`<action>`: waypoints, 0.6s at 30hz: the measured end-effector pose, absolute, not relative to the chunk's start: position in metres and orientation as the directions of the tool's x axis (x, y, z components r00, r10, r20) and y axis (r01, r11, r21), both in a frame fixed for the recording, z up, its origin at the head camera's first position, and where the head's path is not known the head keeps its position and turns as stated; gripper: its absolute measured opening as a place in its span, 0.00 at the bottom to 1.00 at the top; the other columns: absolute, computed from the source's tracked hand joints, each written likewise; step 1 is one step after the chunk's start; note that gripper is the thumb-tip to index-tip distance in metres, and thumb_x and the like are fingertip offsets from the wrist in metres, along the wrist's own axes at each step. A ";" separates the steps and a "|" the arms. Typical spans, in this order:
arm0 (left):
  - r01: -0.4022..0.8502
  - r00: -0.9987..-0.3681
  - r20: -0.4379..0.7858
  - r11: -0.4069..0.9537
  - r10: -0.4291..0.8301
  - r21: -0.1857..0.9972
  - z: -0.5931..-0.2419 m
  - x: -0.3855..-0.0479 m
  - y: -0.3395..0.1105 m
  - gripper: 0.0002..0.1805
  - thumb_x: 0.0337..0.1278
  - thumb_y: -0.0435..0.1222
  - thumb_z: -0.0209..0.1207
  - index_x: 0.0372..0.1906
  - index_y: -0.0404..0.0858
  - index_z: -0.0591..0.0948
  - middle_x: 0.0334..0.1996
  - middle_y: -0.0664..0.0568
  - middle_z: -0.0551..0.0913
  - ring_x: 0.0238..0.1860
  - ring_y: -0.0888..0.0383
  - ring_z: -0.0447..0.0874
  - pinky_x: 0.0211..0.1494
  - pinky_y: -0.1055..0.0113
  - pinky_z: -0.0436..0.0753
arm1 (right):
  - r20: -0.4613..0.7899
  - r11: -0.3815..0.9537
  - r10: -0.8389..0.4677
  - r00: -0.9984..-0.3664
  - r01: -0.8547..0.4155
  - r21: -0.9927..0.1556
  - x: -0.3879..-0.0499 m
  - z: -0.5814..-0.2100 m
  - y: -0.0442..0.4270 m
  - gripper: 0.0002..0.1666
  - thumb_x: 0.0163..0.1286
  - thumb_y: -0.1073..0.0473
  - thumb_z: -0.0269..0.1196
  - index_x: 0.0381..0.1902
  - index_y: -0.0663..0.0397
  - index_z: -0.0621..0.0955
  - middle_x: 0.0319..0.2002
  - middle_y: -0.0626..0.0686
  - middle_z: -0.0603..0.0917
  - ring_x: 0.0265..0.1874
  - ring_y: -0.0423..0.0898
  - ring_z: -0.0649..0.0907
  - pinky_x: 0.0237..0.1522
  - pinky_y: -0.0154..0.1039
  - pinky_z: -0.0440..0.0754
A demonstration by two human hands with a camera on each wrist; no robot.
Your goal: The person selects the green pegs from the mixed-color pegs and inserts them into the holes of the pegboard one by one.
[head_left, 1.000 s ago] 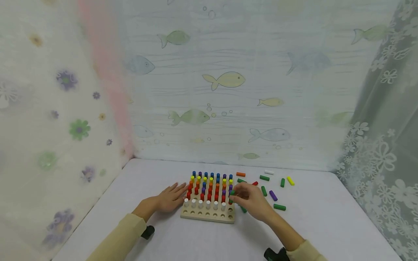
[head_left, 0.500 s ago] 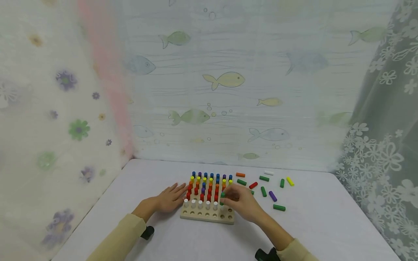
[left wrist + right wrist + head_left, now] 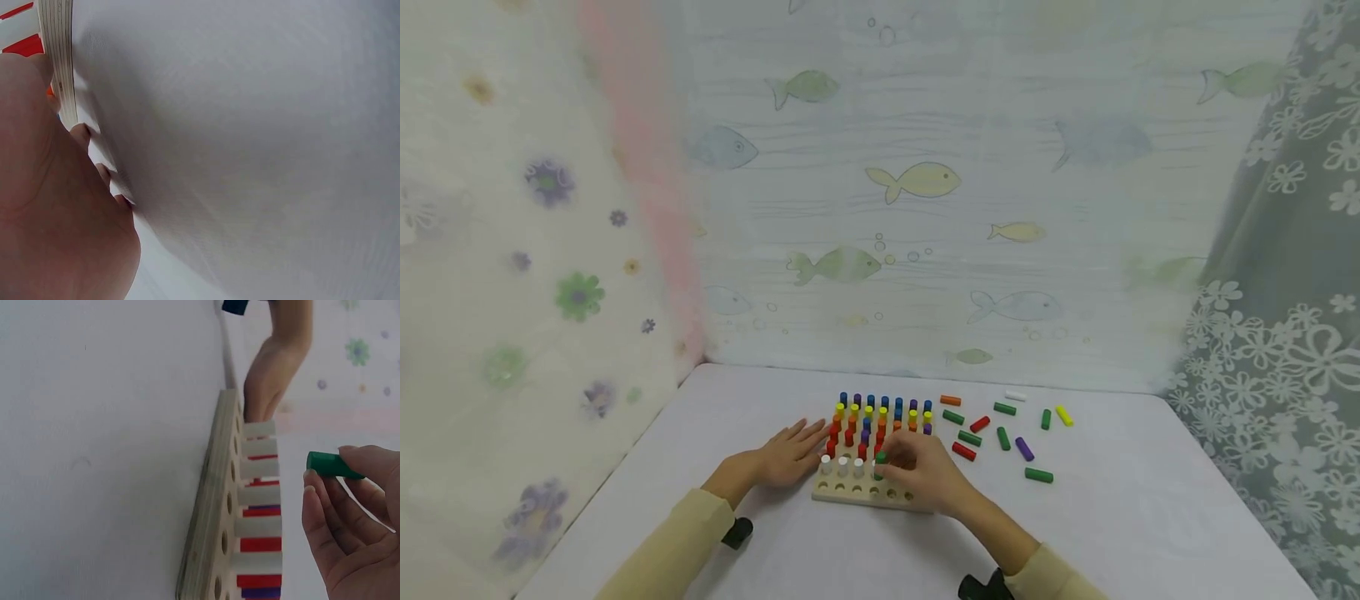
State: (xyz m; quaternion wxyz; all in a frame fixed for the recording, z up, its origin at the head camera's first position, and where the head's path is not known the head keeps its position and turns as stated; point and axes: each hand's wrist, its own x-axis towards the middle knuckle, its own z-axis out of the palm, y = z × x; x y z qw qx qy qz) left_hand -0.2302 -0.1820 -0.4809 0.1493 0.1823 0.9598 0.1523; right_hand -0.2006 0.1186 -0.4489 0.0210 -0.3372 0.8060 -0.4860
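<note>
One green peg (image 3: 326,464) between right fingertips (image 3: 359,455)

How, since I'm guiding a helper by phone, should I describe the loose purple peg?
On the white table, find the wooden pegboard and look to its right. The purple peg lies just beyond the nearest loose green peg. It's the only loose purple one visible.

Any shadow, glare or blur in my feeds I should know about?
Head: soft light, no harsh glare, purple-flowered curtain slightly hazy; left wrist: grey shadow on the tablecloth beside the left hand; right wrist: green peg reads clearly.
</note>
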 end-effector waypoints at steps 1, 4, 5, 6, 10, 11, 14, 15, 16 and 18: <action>0.300 -0.891 -0.231 0.889 0.391 0.346 -0.482 -0.230 -0.182 0.36 0.80 0.56 0.40 0.83 0.45 0.54 0.83 0.47 0.49 0.82 0.39 0.39 0.80 0.38 0.42 | 0.297 0.300 -0.569 -0.767 -0.529 -0.794 -0.200 -0.450 0.116 0.06 0.70 0.59 0.69 0.41 0.53 0.83 0.35 0.45 0.87 0.33 0.37 0.84 0.38 0.31 0.85; 0.301 -0.892 -0.230 0.891 0.389 0.341 -0.484 -0.232 -0.182 0.36 0.80 0.54 0.41 0.83 0.45 0.53 0.83 0.48 0.49 0.82 0.40 0.39 0.81 0.39 0.42 | 0.291 0.305 -0.578 -0.762 -0.533 -0.790 -0.201 -0.452 0.109 0.06 0.70 0.59 0.69 0.41 0.53 0.84 0.36 0.46 0.87 0.34 0.37 0.84 0.38 0.31 0.84; 0.304 -0.891 -0.229 0.891 0.391 0.337 -0.484 -0.233 -0.183 0.35 0.81 0.54 0.41 0.83 0.44 0.54 0.83 0.47 0.50 0.82 0.39 0.39 0.80 0.38 0.43 | 0.285 0.308 -0.581 -0.762 -0.530 -0.790 -0.201 -0.454 0.106 0.06 0.69 0.60 0.69 0.41 0.53 0.84 0.36 0.46 0.87 0.34 0.37 0.84 0.38 0.31 0.84; 0.304 -0.892 -0.228 0.891 0.390 0.337 -0.483 -0.233 -0.183 0.35 0.80 0.53 0.42 0.83 0.43 0.54 0.83 0.47 0.50 0.82 0.38 0.40 0.80 0.38 0.44 | 0.279 0.310 -0.585 -0.762 -0.528 -0.791 -0.202 -0.455 0.103 0.06 0.70 0.60 0.69 0.41 0.53 0.84 0.36 0.45 0.87 0.35 0.37 0.84 0.39 0.31 0.84; 0.296 -0.895 -0.230 0.893 0.383 0.338 -0.481 -0.219 -0.176 0.35 0.80 0.52 0.43 0.82 0.42 0.56 0.82 0.45 0.52 0.82 0.37 0.43 0.80 0.37 0.47 | 0.243 0.326 -0.601 -0.761 -0.511 -0.795 -0.193 -0.459 0.099 0.06 0.69 0.59 0.70 0.40 0.53 0.84 0.36 0.44 0.87 0.35 0.36 0.84 0.40 0.30 0.84; 0.293 -0.898 -0.223 0.894 0.379 0.340 -0.481 -0.216 -0.174 0.34 0.80 0.51 0.44 0.82 0.42 0.57 0.82 0.46 0.53 0.82 0.38 0.44 0.80 0.37 0.48 | 0.239 0.327 -0.605 -0.759 -0.510 -0.795 -0.191 -0.460 0.098 0.06 0.68 0.60 0.70 0.41 0.53 0.84 0.35 0.44 0.87 0.35 0.36 0.84 0.40 0.29 0.83; 0.281 -0.904 -0.221 0.899 0.365 0.336 -0.479 -0.205 -0.170 0.34 0.80 0.50 0.44 0.82 0.43 0.57 0.82 0.47 0.53 0.82 0.38 0.44 0.80 0.38 0.49 | 0.236 0.324 -0.618 -0.750 -0.516 -0.793 -0.184 -0.460 0.096 0.06 0.68 0.60 0.71 0.40 0.53 0.84 0.35 0.44 0.87 0.34 0.35 0.83 0.39 0.29 0.83; 0.277 -0.906 -0.219 0.899 0.362 0.339 -0.479 -0.202 -0.169 0.34 0.80 0.50 0.44 0.82 0.42 0.57 0.82 0.47 0.53 0.82 0.38 0.44 0.80 0.38 0.48 | 0.234 0.320 -0.623 -0.747 -0.516 -0.795 -0.181 -0.460 0.095 0.06 0.68 0.61 0.71 0.40 0.53 0.84 0.35 0.44 0.87 0.34 0.35 0.83 0.39 0.29 0.83; 0.272 -0.908 -0.218 0.900 0.358 0.341 -0.478 -0.199 -0.168 0.33 0.80 0.49 0.44 0.82 0.42 0.57 0.82 0.46 0.53 0.82 0.38 0.44 0.80 0.38 0.48 | 0.229 0.318 -0.627 -0.745 -0.513 -0.797 -0.178 -0.459 0.093 0.06 0.68 0.61 0.71 0.41 0.53 0.84 0.35 0.43 0.87 0.34 0.35 0.83 0.39 0.29 0.83; 0.263 -0.911 -0.220 0.903 0.348 0.340 -0.479 -0.193 -0.166 0.34 0.80 0.50 0.44 0.82 0.42 0.57 0.82 0.46 0.52 0.82 0.37 0.43 0.80 0.37 0.47 | 0.213 0.316 -0.634 -0.743 -0.501 -0.806 -0.174 -0.458 0.091 0.06 0.69 0.60 0.70 0.42 0.53 0.84 0.36 0.42 0.86 0.34 0.35 0.82 0.40 0.28 0.83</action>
